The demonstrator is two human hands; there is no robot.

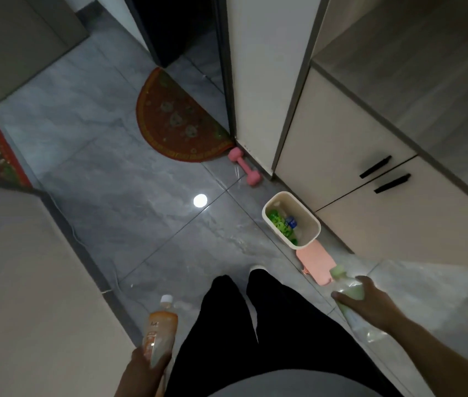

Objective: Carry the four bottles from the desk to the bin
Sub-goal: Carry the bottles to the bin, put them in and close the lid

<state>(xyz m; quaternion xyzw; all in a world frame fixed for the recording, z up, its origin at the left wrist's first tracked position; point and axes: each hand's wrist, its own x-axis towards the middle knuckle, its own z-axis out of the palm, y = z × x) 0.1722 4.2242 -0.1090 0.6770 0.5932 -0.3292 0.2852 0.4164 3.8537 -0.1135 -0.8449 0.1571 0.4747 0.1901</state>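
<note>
My left hand [144, 365] grips the base of an orange-labelled bottle [159, 325] with a white cap, held low at the bottom left, cap pointing forward. My right hand [367, 300] is closed around a clear bottle with a pale green label and cap [347, 290], held at the lower right. A small cream bin [311, 224] stands on the floor ahead and slightly right, against the cabinet. Inside it lie two bottles, one with a green label [280, 223] and one with a blue label [292, 222]. The green-capped bottle is short of the bin, not above it.
A pink flat object [315, 263] lies on the floor just before the bin. A pink dumbbell [244, 166] rests beside a white pillar [258, 81]. A red half-round mat [175, 121] lies further on. Cream cabinets [384, 181] line the right, a wall [26, 282] the left. My black-trousered legs [255, 325] are below.
</note>
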